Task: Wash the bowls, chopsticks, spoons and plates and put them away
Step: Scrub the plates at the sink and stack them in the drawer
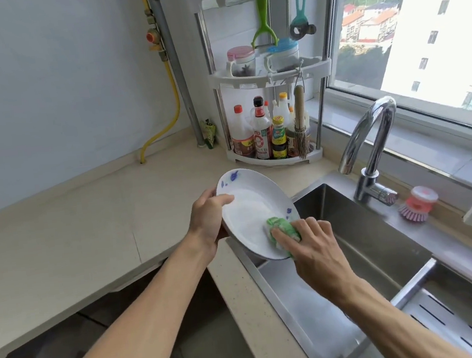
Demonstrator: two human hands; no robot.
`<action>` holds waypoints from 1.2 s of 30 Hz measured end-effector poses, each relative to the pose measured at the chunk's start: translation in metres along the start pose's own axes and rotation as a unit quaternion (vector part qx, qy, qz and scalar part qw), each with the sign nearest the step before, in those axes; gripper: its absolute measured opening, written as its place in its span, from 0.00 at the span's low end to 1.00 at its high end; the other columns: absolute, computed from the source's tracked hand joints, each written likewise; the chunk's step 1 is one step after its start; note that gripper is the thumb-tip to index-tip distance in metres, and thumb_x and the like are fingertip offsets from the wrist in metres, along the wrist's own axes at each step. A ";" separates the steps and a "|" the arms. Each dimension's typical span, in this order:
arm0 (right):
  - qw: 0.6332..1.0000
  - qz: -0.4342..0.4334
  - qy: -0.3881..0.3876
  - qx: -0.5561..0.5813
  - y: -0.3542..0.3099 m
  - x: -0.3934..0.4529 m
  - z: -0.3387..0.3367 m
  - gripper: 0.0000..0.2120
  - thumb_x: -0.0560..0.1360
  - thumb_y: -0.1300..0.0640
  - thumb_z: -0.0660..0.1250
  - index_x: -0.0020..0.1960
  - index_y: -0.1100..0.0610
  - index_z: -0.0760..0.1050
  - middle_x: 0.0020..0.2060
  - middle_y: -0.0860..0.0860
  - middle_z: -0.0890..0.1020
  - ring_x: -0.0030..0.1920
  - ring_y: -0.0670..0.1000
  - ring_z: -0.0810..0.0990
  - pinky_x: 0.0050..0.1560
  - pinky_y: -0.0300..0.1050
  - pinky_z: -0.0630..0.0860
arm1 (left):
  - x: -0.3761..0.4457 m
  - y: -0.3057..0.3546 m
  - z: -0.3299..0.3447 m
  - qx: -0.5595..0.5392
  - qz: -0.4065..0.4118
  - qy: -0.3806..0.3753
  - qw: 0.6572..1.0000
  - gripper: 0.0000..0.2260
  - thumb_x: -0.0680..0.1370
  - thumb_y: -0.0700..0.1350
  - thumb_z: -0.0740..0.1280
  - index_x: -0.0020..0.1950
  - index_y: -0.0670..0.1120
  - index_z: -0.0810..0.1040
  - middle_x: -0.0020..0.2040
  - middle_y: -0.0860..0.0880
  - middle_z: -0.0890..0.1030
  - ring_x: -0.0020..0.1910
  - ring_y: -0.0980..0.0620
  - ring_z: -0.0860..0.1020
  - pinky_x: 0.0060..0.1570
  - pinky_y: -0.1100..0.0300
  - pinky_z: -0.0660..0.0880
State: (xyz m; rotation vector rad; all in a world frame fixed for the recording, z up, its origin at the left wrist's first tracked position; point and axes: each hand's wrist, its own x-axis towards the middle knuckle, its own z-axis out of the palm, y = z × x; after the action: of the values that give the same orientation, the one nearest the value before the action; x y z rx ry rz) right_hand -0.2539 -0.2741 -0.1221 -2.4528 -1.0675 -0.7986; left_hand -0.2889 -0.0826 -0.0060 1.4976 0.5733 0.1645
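Head view takes in the counter (60,241) running off toward nine o'clock and the steel sink (381,239) opening toward three o'clock, with the tap (370,141) arching over its far edge. Between them, over the sink's near-left corner, I hold the plate (249,206) tilted, its face turned toward me and toward the sink side, its low rim at about five o'clock and its high rim at eleven o'clock. No water shows running from the tap.

My left hand (210,219) sits at the plate's nine o'clock edge, gripping the rim with the thumb hooked over the front and the other fingers hidden behind. My right hand (315,255) comes in from five o'clock, its fingers (284,238) curled around the green sponge (283,229) and pressing it against the plate's lower-right face, close to the rim and just below a small blue mark.

So the unscrubbed stretch lies up and to the left of the sponge, toward eleven o'clock, along the tilt of the plate. I judge the right hand is the one to travel, sweeping that way, while the left keeps the rim steady. The risk, I think, is the wet rim slipping from a grip held on one side only
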 end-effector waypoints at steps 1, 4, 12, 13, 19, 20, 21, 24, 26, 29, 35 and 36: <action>1.000 0.006 0.007 0.002 -0.003 0.003 -0.002 0.26 0.64 0.70 0.76 0.59 0.54 0.80 0.44 0.56 0.77 0.41 0.55 0.72 0.42 0.52 0.71 | -0.001 -0.002 0.000 -0.023 -0.001 -0.003 1.000 0.20 0.70 0.45 0.69 0.62 0.50 0.79 0.56 0.43 0.83 0.51 0.44 0.83 0.38 0.56 0.78; 0.999 0.048 0.025 -0.008 -0.016 0.017 -0.006 0.21 0.62 0.70 0.75 0.53 0.56 0.82 0.41 0.56 0.77 0.39 0.57 0.74 0.38 0.52 0.72 | -0.014 -0.019 0.013 -0.057 0.053 0.001 0.997 0.29 0.70 0.43 0.71 0.70 0.53 0.71 0.59 0.48 0.81 0.56 0.48 0.81 0.49 0.53 0.81; 0.989 0.066 0.005 0.130 -0.060 0.036 -0.020 0.32 0.62 0.65 0.75 0.63 0.46 0.76 0.51 0.55 0.77 0.47 0.57 0.77 0.45 0.53 0.72 | -0.005 -0.018 0.029 -0.036 0.123 0.128 0.983 0.16 0.85 0.45 0.54 0.69 0.54 0.73 0.64 0.48 0.78 0.62 0.46 0.78 0.61 0.46 0.78; 0.991 0.043 -0.018 0.127 -0.054 0.034 -0.022 0.34 0.62 0.64 0.77 0.64 0.45 0.74 0.53 0.55 0.78 0.49 0.56 0.77 0.46 0.54 0.72 | -0.003 -0.018 0.024 -0.025 0.121 0.111 0.986 0.16 0.85 0.45 0.54 0.69 0.53 0.74 0.64 0.47 0.79 0.62 0.46 0.78 0.61 0.46 0.78; 0.990 0.067 -0.107 0.061 -0.012 0.030 -0.016 0.36 0.67 0.65 0.72 0.73 0.49 0.70 0.61 0.56 0.75 0.59 0.57 0.73 0.60 0.56 0.67 | -0.001 -0.012 0.022 -0.004 0.135 0.161 0.978 0.16 0.85 0.44 0.55 0.69 0.53 0.75 0.63 0.49 0.79 0.62 0.49 0.77 0.63 0.49 0.77; 0.984 0.089 -0.121 0.100 -0.024 0.031 -0.015 0.35 0.68 0.65 0.67 0.74 0.49 0.68 0.64 0.57 0.72 0.62 0.58 0.70 0.62 0.55 0.64 | -0.001 -0.012 0.025 -0.001 0.130 0.177 0.976 0.16 0.85 0.45 0.55 0.70 0.53 0.74 0.64 0.49 0.79 0.62 0.48 0.77 0.64 0.49 0.76; 0.975 0.104 -0.131 0.145 -0.039 0.031 -0.015 0.35 0.68 0.64 0.62 0.75 0.49 0.67 0.65 0.56 0.70 0.63 0.57 0.67 0.63 0.53 0.61 | -0.001 -0.013 0.026 0.004 0.128 0.187 0.974 0.16 0.85 0.45 0.54 0.70 0.53 0.74 0.64 0.49 0.78 0.63 0.48 0.77 0.64 0.48 0.76; 0.969 0.074 -0.138 0.192 -0.054 0.015 -0.011 0.36 0.68 0.65 0.60 0.75 0.45 0.65 0.66 0.55 0.70 0.62 0.55 0.65 0.61 0.50 0.60 | 0.000 -0.018 0.021 0.048 0.143 0.159 0.976 0.15 0.84 0.46 0.55 0.68 0.54 0.75 0.62 0.50 0.79 0.61 0.48 0.77 0.63 0.46 0.77; 0.980 0.060 -0.123 0.147 -0.027 0.006 -0.005 0.39 0.67 0.69 0.67 0.75 0.46 0.66 0.65 0.57 0.72 0.60 0.56 0.69 0.60 0.51 0.62 | 0.001 -0.019 0.014 0.059 0.144 0.129 0.979 0.15 0.84 0.45 0.56 0.67 0.55 0.76 0.61 0.50 0.80 0.60 0.48 0.78 0.63 0.46 0.77; 0.979 0.105 -0.134 0.109 -0.014 0.011 -0.005 0.41 0.68 0.69 0.66 0.77 0.47 0.64 0.69 0.55 0.69 0.63 0.56 0.65 0.65 0.52 0.59 | -0.001 -0.018 0.016 0.049 0.131 0.141 0.980 0.15 0.84 0.46 0.55 0.68 0.54 0.76 0.61 0.51 0.80 0.61 0.48 0.78 0.62 0.49 0.77; 0.964 0.073 -0.122 0.224 -0.056 0.021 -0.020 0.38 0.71 0.65 0.61 0.76 0.40 0.63 0.71 0.51 0.64 0.68 0.53 0.59 0.67 0.46 0.52 | -0.004 -0.018 0.022 0.011 0.105 0.162 0.981 0.16 0.82 0.49 0.55 0.66 0.56 0.76 0.61 0.50 0.80 0.61 0.47 0.78 0.62 0.45 0.78; 0.969 0.062 -0.123 0.204 -0.043 0.018 -0.017 0.36 0.73 0.65 0.63 0.76 0.40 0.63 0.72 0.51 0.65 0.68 0.54 0.60 0.69 0.48 0.52 | -0.003 -0.018 0.018 0.009 0.101 0.153 0.983 0.16 0.82 0.49 0.56 0.66 0.56 0.76 0.61 0.50 0.80 0.60 0.47 0.78 0.61 0.44 0.78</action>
State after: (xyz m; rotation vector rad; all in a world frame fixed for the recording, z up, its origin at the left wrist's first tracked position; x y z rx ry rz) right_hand -0.2817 -0.2444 -0.0939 -2.2666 -1.0273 -0.2071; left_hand -0.2879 -0.1020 -0.0234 1.5585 0.6677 0.5548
